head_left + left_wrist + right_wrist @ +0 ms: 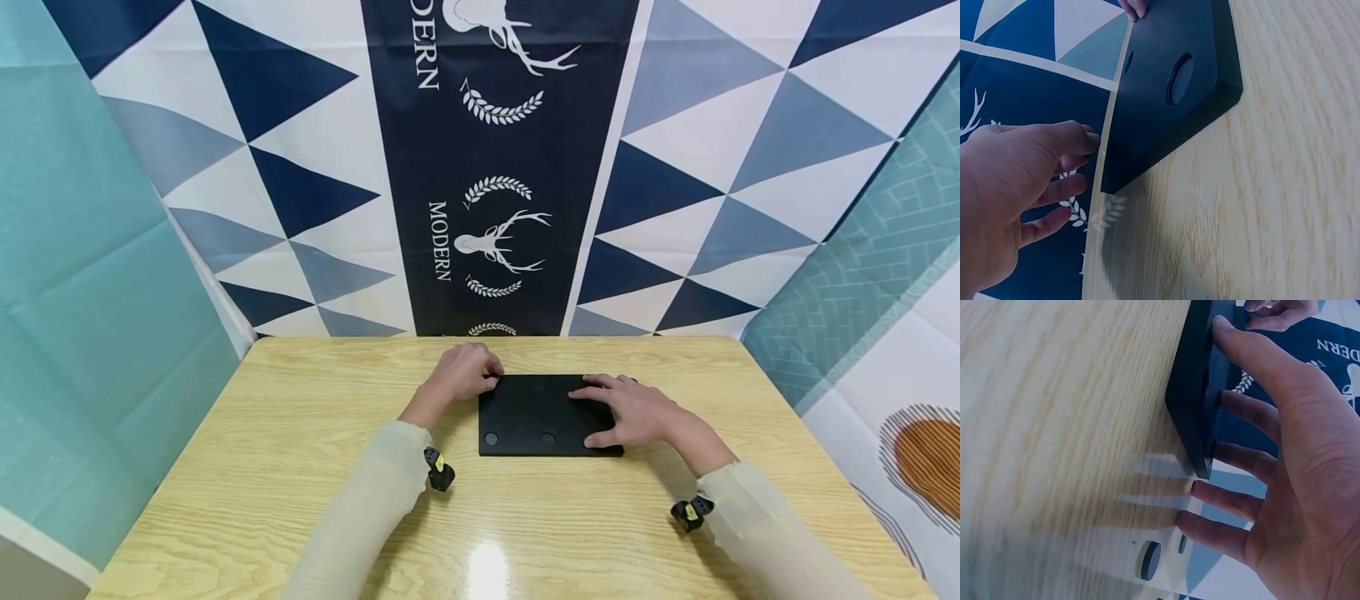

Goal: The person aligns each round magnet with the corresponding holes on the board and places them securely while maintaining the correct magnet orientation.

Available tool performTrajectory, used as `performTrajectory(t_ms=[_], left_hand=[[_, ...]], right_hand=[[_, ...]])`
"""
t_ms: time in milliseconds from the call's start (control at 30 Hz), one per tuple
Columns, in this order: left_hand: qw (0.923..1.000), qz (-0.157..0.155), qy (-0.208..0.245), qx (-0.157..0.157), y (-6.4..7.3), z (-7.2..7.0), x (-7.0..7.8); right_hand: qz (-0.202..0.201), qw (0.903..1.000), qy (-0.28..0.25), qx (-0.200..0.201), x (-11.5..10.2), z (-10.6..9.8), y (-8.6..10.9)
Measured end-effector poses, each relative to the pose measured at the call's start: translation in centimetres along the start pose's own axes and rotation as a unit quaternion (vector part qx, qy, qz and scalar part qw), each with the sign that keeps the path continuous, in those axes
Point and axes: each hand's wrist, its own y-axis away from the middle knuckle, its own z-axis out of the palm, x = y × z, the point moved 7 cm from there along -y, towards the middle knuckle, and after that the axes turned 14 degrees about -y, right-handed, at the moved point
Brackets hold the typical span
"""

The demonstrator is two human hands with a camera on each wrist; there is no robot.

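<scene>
A flat black rectangular board (528,408) lies on the table; two round recesses show along its near edge. My left hand (463,371) is at the board's far left corner, fingers loosely bent. In the left wrist view, the left thumb and fingers (1035,169) are beside the board's edge without wrapping round it. Over the board's right end spreads my right hand (633,410), its thumb near the front edge and fingers reaching across the top. The right wrist view shows the right hand's (1297,444) thumb and some fingertips touching the board, with the other fingers extended past its end.
A small black disc (1149,560) and another dark round piece (1182,544) are on the table beyond the right fingers. The wooden table (337,483) ends at a patterned curtain (502,167) behind the board. Each wrist bears a small black camera.
</scene>
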Motion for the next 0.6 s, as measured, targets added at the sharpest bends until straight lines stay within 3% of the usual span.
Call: performTrajectory(t_ms=[600], left_hand=[[0.9999,0.008,-0.008,0.01,-0.9,-0.2,1.7]], right_hand=[[0.001,1.0,-0.002,0.0,-0.2,-0.2,0.1]])
